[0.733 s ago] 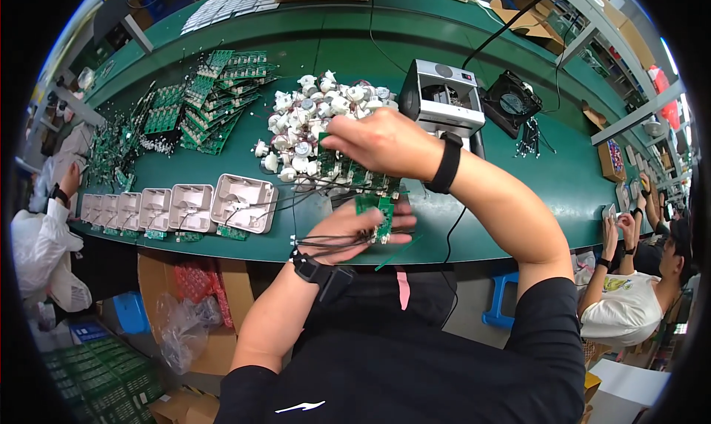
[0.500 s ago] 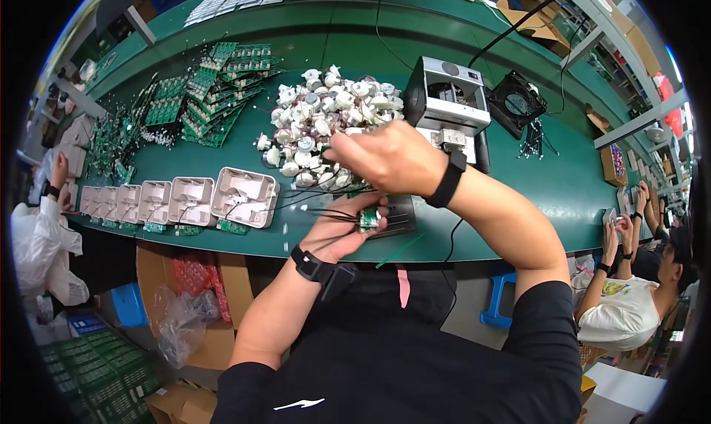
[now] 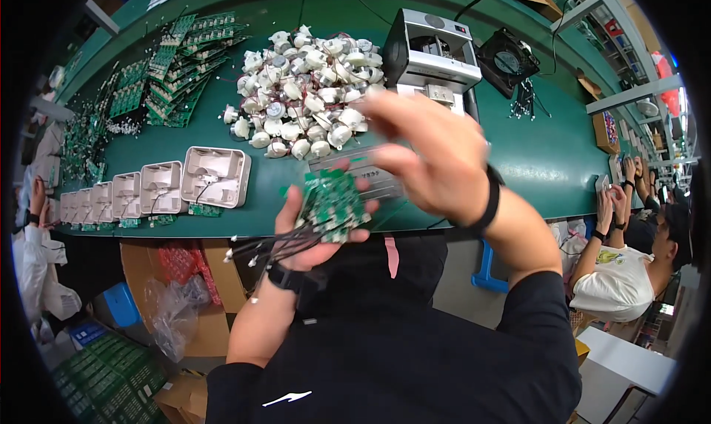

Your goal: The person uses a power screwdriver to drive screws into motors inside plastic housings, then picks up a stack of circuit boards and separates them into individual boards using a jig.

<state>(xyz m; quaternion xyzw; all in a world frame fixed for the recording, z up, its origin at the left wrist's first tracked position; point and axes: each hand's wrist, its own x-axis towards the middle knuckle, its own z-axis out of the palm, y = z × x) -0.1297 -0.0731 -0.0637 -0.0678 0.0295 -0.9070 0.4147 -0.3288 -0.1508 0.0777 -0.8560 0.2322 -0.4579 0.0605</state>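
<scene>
My left hand (image 3: 315, 256) lies palm up near the bench's front edge, its fingers curled round a bunch of small green circuit boards (image 3: 332, 203). Black wires with white plugs (image 3: 255, 250) trail from the boards over my wrist. To the right, my right hand (image 3: 442, 157) hovers above the bench, smeared by motion, with thumb and fingers apart and nothing seen in them. Under it lies a flat grey metal plate (image 3: 384, 184), partly hidden. Just beyond is a heap of white round parts with small motors (image 3: 304, 91).
A row of beige plastic casings (image 3: 215, 178) lines the front left, with small boards beside them. Stacked circuit panels (image 3: 178, 72) lie behind. A silver-black machine (image 3: 433, 50) and a black fan (image 3: 507, 61) stand at back right. Other people sit at both ends.
My right hand has opened and swung right, away from the left hand. The left hand has turned, showing the fanned boards in its palm. The whole view has shifted a little.
</scene>
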